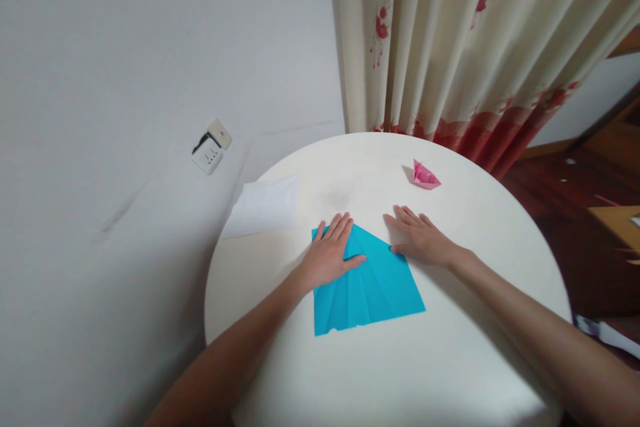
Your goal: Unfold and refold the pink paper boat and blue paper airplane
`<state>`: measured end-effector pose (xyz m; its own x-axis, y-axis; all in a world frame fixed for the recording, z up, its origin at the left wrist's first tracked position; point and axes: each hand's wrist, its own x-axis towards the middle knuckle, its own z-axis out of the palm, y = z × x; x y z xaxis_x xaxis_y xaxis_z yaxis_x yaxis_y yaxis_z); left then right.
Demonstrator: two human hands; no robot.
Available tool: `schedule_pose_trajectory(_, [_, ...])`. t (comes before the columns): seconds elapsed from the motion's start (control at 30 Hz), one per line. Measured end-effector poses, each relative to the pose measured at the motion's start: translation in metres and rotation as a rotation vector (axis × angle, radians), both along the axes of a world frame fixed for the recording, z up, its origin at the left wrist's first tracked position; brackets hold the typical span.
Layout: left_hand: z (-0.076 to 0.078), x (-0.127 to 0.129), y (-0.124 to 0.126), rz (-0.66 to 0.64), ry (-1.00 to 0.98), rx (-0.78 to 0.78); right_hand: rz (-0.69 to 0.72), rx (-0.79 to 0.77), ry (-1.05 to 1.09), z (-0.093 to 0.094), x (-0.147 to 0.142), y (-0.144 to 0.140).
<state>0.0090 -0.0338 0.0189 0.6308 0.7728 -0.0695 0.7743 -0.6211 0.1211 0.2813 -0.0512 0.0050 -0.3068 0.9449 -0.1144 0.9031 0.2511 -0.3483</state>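
Observation:
A sheet of blue paper (373, 290) lies on the round white table, with crease lines fanning across it and its upper right corner folded over along a slant. My left hand (330, 253) rests flat on its upper left part, fingers stretched and thumb out to the right. At the slanted right edge is my right hand (417, 237), also stretched out, its thumb touching the paper while the other fingers lie on the tabletop. Neither hand grips anything. Beyond my right hand sits a small pink folded paper boat (425, 176).
White paper (265, 205) lies at the table's left side. The round table (390, 373) stands near a wall with a socket (207, 155) hanging loose. A cream and red curtain (450, 47) hangs behind it. Dark wooden floor (555, 200) shows at right.

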Motion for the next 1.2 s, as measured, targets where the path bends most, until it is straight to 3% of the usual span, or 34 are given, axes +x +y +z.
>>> schedule_pose_trajectory(0.17, [-0.005,-0.002,0.002,-0.004,-0.002,0.013,0.030,-0.030,0.012,0.005,0.021,0.005])
schedule_pose_trajectory(0.37, [-0.015,-0.006,0.005,-0.047,-0.038,0.069,-0.168,0.236,0.278,0.006,0.000,0.008])
schedule_pose_trajectory(0.5, [-0.016,-0.006,0.006,-0.041,-0.038,0.066,0.046,0.325,0.414,0.015,-0.033,-0.005])
schedule_pose_trajectory(0.7, [-0.016,-0.005,0.005,-0.031,-0.042,0.071,0.323,0.273,0.249,0.017,-0.059,-0.021])
schedule_pose_trajectory(0.87, [-0.016,-0.006,0.005,-0.031,-0.054,0.067,0.322,0.193,0.172,0.010,-0.051,-0.017])
schedule_pose_trajectory(1.2, [-0.016,-0.007,0.005,-0.039,-0.057,0.056,0.345,0.134,0.140,0.015,-0.037,-0.012])
